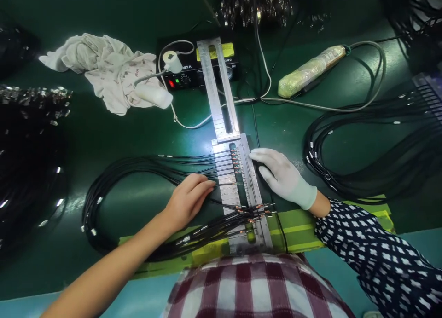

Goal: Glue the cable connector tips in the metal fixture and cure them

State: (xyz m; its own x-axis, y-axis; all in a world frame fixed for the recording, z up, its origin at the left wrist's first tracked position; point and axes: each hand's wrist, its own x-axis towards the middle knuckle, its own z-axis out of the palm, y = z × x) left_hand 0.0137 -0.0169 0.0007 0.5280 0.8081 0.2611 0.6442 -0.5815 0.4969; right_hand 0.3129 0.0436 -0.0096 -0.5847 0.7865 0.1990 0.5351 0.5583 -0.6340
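My left hand [189, 199], bare, pinches a black cable [226, 184] at the left side of a slotted metal jig [228, 198]. Several black cables [196, 158] lie in a row across the jig's upper part, their stripped, copper-coloured ends over its slot. A loose bundle of cable ends [221, 222] crosses the lower part of the jig, and the cables loop round to the left. Wearing a white glove, my right hand [286, 177] has thumb and fingers apart, the fingertips at the jig's right rail. Nothing shows in its grasp.
Behind the jig, a second metal frame [210, 78] leans against a black control box [193, 74]. A crumpled cloth [113, 74] lies at the back left, a tape-wrapped tool [311, 72] at the back right. More cable bundles [321, 161] lie right; dark piles [31, 170] lie left.
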